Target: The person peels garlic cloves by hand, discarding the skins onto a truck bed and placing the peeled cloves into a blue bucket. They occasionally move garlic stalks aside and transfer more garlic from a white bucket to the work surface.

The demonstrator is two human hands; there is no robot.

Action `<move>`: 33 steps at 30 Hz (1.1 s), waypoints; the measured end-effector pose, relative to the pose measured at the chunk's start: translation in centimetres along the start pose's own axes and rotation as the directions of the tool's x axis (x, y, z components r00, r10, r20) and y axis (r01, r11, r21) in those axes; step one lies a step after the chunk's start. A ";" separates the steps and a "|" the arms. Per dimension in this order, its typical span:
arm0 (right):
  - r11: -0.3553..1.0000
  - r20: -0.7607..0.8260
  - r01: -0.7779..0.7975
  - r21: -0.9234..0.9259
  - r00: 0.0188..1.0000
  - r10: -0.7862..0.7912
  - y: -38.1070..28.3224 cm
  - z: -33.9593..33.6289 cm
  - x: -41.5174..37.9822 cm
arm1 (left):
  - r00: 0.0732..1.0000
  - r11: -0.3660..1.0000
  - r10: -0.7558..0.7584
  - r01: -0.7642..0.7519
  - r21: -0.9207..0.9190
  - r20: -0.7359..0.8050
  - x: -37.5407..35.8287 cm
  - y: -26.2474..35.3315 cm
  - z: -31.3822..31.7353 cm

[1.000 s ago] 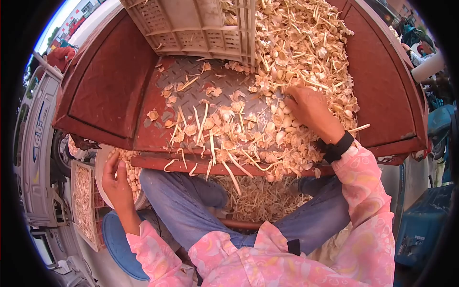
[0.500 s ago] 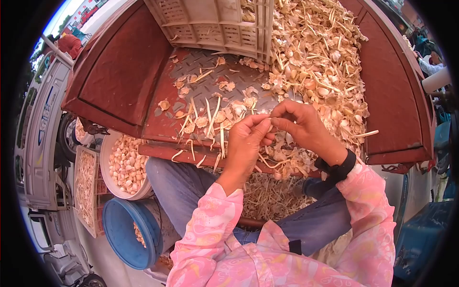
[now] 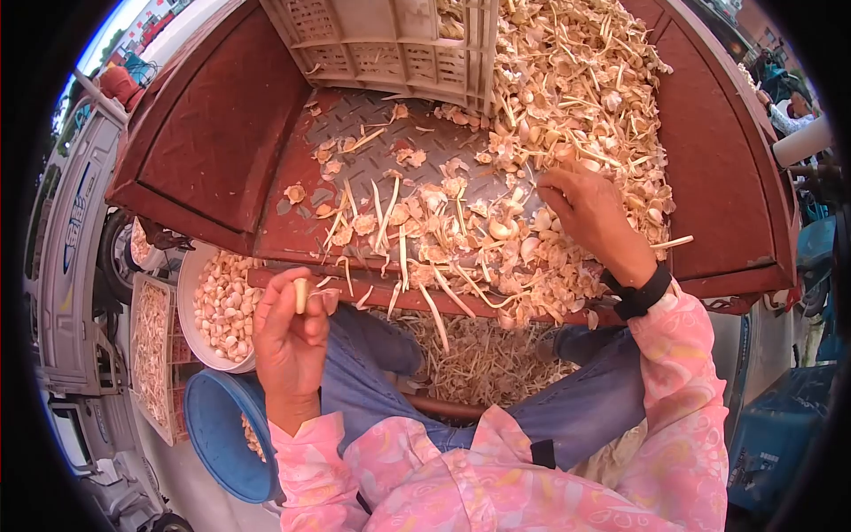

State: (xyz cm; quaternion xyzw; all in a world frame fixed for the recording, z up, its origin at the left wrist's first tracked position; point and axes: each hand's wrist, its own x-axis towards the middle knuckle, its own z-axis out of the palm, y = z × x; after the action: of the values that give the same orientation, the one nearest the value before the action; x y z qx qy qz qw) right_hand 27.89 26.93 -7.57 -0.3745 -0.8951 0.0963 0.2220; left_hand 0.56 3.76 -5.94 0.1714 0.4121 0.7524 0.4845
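Between the fingertips of my left hand [image 3: 297, 324] is a pale garlic clove [image 3: 300, 295], held beside the white bucket of cloves [image 3: 226, 306]. My right hand [image 3: 589, 208] is over the garlic pile [image 3: 581, 97] at the right of the red metal tray [image 3: 208, 133]. Its fingers are bent down at the pile, and anything between their tips is hidden. Loose skins and thin stems [image 3: 390, 213] lie on the tray floor and along its front edge.
A plastic crate [image 3: 381, 44] stands at the back of the tray. At the left are a blue bucket [image 3: 232, 434] and a crate of garlic scraps [image 3: 152, 346]. More stems lie on the ground between my legs. A parked vehicle is at far left.
My hands have come apart. The left moved left and down toward the white bucket with a clove; the right moved right, onto the pile. The view has shifted slightly.
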 end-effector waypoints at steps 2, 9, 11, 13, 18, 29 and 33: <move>0.997 0.048 0.076 0.008 0.996 -0.076 -0.4 0.7 0.7 | 0.998 0.989 0.005 -0.014 -0.149 -0.061 -2.2 3.5 -5.3; 0.975 0.215 0.199 -0.098 0.961 -0.174 -0.2 2.9 2.5 | 0.996 0.918 -0.015 -0.022 -0.395 -0.090 -7.7 5.8 -10.7; 0.972 0.213 0.189 -0.139 0.964 -0.157 0.2 3.1 2.5 | 0.993 0.908 -0.114 0.097 -0.408 -0.018 -6.2 3.0 -6.8; 0.971 0.175 0.174 -0.164 0.974 -0.145 1.1 3.5 1.9 | 0.968 0.898 -0.237 0.253 -0.360 0.087 -3.2 -0.6 -1.8; 0.967 0.094 0.237 -0.096 0.969 -0.229 0.6 3.0 2.0 | 0.921 0.913 -0.314 0.359 -0.194 0.230 1.4 -5.6 4.5; 0.841 0.170 0.122 0.527 0.955 -0.244 -3.8 -0.2 2.7 | 0.838 0.777 -0.465 0.541 -0.322 0.286 4.4 -9.8 7.9; 0.945 0.066 0.193 0.265 0.974 -0.218 -1.6 2.2 2.7 | 0.781 0.648 -0.486 0.623 -0.439 0.392 5.1 -11.0 7.1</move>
State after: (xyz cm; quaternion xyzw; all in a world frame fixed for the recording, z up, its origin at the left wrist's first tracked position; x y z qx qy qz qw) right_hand 24.16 27.70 -8.04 -0.2421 -0.9186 0.2055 0.2350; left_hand 9.25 13.55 -11.11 -0.0205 0.1512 0.6244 0.7660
